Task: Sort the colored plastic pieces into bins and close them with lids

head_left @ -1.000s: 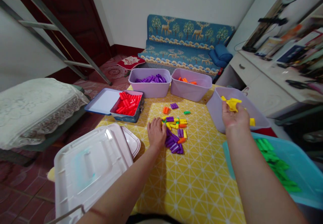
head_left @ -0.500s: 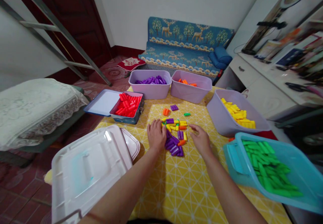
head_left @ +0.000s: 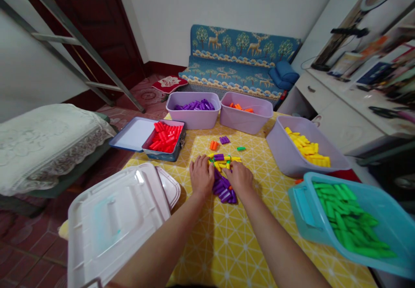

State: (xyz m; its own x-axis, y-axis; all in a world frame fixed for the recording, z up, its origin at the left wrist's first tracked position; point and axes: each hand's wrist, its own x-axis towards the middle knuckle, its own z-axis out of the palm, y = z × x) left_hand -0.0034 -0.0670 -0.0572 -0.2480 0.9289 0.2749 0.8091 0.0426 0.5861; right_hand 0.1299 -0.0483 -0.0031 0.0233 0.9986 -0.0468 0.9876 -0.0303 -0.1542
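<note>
A pile of small plastic tubes in mixed colours lies between my hands. Purple tubes [head_left: 223, 190] form its near part, and yellow tubes [head_left: 218, 166] lie at the far part with a few green ones. My left hand [head_left: 201, 176] rests palm down against the pile's left side, fingers extended. Over the right side reaches my right hand [head_left: 240, 177], its thumb apart from the fingers and touching the pile; it covers some tubes. Just beyond lie orange tubes [head_left: 213, 145], a short purple row [head_left: 224, 140] and one green tube [head_left: 241, 148].
Around the patterned yellow tablecloth [head_left: 207, 253] stand a tin of red tubes [head_left: 175, 152], a purple-tube bin [head_left: 194, 121], an orange-tube bin [head_left: 244, 123], a yellow-tube bin [head_left: 279, 149] and a teal green-tube bin [head_left: 304, 219]. Stacked lids [head_left: 113, 219] lie at left.
My right hand has moved left from beside the pile onto its right side, hiding some purple, yellow and orange tubes. My left hand stays at the left side.
</note>
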